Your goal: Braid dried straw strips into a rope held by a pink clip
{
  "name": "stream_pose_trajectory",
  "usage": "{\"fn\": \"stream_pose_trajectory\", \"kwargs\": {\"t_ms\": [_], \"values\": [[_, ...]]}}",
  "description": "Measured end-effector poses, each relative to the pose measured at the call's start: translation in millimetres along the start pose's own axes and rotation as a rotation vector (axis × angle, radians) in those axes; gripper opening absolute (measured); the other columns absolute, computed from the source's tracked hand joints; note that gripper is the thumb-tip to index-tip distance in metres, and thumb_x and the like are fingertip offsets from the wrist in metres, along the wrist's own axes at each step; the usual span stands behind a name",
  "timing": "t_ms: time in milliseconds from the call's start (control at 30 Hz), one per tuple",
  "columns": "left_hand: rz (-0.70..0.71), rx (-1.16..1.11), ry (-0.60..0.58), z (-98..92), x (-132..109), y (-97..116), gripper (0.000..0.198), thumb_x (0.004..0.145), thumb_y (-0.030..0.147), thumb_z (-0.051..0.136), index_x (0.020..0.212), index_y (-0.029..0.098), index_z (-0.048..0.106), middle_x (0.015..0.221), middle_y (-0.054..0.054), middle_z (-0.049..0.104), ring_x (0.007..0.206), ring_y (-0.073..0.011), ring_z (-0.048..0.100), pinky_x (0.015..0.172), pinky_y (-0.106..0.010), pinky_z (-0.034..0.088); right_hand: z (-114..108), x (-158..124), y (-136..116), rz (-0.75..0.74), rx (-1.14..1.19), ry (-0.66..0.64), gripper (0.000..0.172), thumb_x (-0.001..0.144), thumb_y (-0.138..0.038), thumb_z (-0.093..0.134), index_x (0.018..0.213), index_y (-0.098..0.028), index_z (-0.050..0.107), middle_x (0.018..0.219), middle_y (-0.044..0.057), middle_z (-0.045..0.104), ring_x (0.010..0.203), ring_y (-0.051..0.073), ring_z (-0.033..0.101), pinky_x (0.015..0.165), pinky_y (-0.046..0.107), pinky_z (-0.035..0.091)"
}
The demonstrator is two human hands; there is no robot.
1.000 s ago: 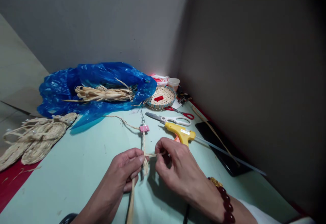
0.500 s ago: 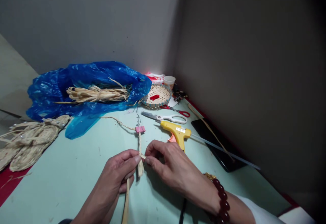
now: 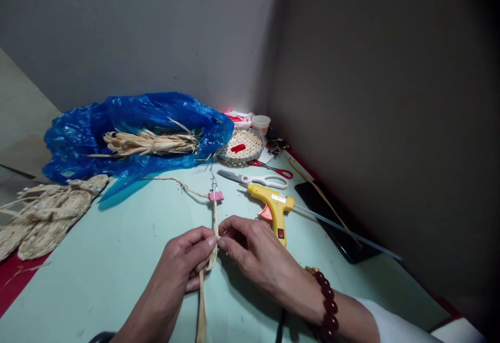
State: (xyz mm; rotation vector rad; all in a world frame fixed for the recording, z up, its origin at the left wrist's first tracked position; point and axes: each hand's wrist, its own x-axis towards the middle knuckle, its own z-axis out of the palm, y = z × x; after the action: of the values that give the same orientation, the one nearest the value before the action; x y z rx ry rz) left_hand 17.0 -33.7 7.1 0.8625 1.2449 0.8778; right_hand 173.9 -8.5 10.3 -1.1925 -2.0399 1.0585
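My left hand (image 3: 187, 259) pinches a pale raffia braid (image 3: 215, 218) between thumb and forefinger. My right hand (image 3: 250, 249) meets it from the right, its thumb and forefinger closed on the braid's strands at the same spot. A pink binder clip (image 3: 216, 196) grips the braid's upper part, and a thinner twisted length (image 3: 179, 180) runs from the clip to the left. Below my left hand a loose flat strand (image 3: 201, 306) hangs toward the near edge. The crossing of strands is partly hidden by my fingertips.
A yellow glue gun (image 3: 273, 205) lies just beyond my right hand, near white-handled scissors (image 3: 265, 181) and a black phone (image 3: 336, 228). Behind are a blue plastic bag (image 3: 78, 135) with a raffia bundle (image 3: 152, 143) and a round woven tray (image 3: 253, 142). Woven slippers (image 3: 58, 223) lie left.
My right hand has moved slightly left, up against my left fingertips, and the short strand between them has been drawn in. The loop below the pinch has shifted left.
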Motion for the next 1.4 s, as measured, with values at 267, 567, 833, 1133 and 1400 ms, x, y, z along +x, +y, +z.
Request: {"fn": "stream_pose_trajectory", "kwargs": {"t_ms": [267, 567, 833, 1133, 1400], "values": [[0.082, 0.251, 0.086, 1.3, -3.2, 3.8, 0.031, 0.074, 0.045, 0.065, 0.066, 0.017, 0.055, 0.056, 0.007, 0.034, 0.052, -0.0081, 0.026, 0.045, -0.019, 0.018, 1.2, 1.1, 1.2, 0.016, 0.119, 0.062, 0.013, 0.085, -0.017, 0.055, 0.090, -0.016, 0.067, 0.075, 0.001, 0.063, 0.069, 0.012, 0.053, 0.064, 0.023, 0.039], [0.078, 0.425, 0.099, -5.8, -2.2, 1.5, 0.034, 0.083, 0.043, 0.051, 0.063, 0.018, 0.060, 0.053, 0.006, 0.033, 0.050, -0.0103, 0.028, 0.047, -0.021, 0.022, 8.0, 1.8, 0.5, 0.148, 0.346, 0.042, 0.010, 0.083, -0.019, 0.055, 0.081, -0.014, 0.064, 0.062, -0.003, 0.052, 0.057, 0.009, 0.041, 0.051, 0.021, 0.031], [0.262, 0.677, 0.273, -4.2, -5.0, 4.4, 0.019, 0.081, 0.041, 0.059, 0.084, 0.023, 0.066, 0.086, -0.003, 0.065, 0.078, -0.0216, 0.059, 0.068, -0.027, 0.041, 8.4, 2.6, -0.3, 0.143, 0.263, 0.068, 0.011, 0.080, -0.018, 0.052, 0.075, -0.015, 0.061, 0.060, -0.004, 0.048, 0.056, 0.009, 0.040, 0.050, 0.020, 0.031], [0.180, 0.551, 0.290, -5.3, -1.0, 6.1, 0.023, 0.074, 0.044, 0.067, 0.083, 0.023, 0.066, 0.087, -0.003, 0.069, 0.084, -0.0220, 0.059, 0.073, -0.027, 0.042, 5.9, 2.1, 1.1, 0.145, 0.263, 0.026, 0.010, 0.082, -0.020, 0.054, 0.076, -0.015, 0.061, 0.060, -0.004, 0.050, 0.056, 0.008, 0.042, 0.049, 0.019, 0.031], [0.030, 0.195, 0.220, -3.9, 3.2, 12.1, 0.023, 0.067, 0.037, 0.075, 0.079, 0.019, 0.068, 0.071, 0.000, 0.068, 0.071, -0.0176, 0.059, 0.064, -0.024, 0.044, 8.5, 2.1, 5.7, 0.112, 0.225, 0.063, 0.013, 0.085, -0.023, 0.055, 0.077, -0.016, 0.062, 0.060, -0.004, 0.053, 0.055, 0.007, 0.044, 0.051, 0.019, 0.032]]}}
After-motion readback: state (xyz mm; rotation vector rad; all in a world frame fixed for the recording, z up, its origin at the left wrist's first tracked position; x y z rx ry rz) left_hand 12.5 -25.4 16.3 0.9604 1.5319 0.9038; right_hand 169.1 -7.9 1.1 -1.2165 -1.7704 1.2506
